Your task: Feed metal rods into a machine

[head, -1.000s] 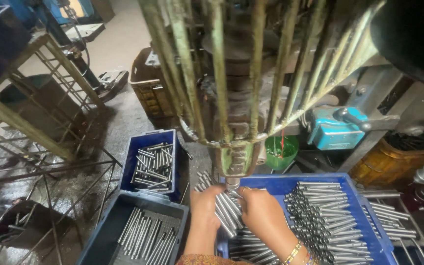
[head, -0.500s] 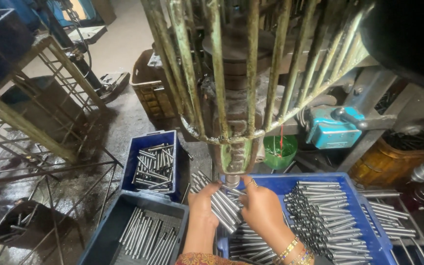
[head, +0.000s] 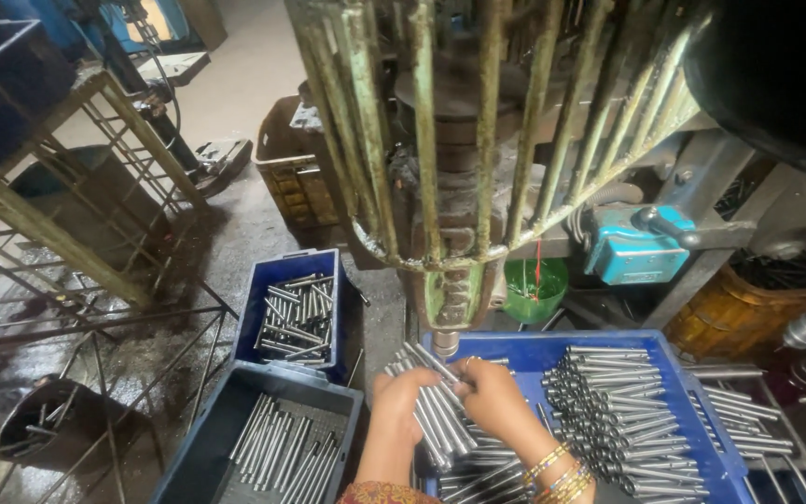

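My left hand [head: 396,397] grips a bundle of shiny metal rods [head: 436,406], fanned out and slanting up to the left. My right hand [head: 494,397], with bangles at the wrist, pinches one rod at the top of that bundle, just below the lower end of a green rusty machine guard [head: 454,289]. Both hands hover over the left part of a blue crate [head: 538,353] that holds several more rods [head: 608,411] laid in rows.
On the floor to the left stand a blue bin of short rods [head: 296,313] and a dark bin of longer rods [head: 268,448]. A green bucket [head: 535,287], a teal machine part [head: 634,247] and an orange barrel [head: 729,313] sit behind. Metal frames [head: 67,252] stand at left.
Both hands have risen slightly with the bundle toward the machine's lower end. The right hand has shifted onto a single rod at the bundle's top.
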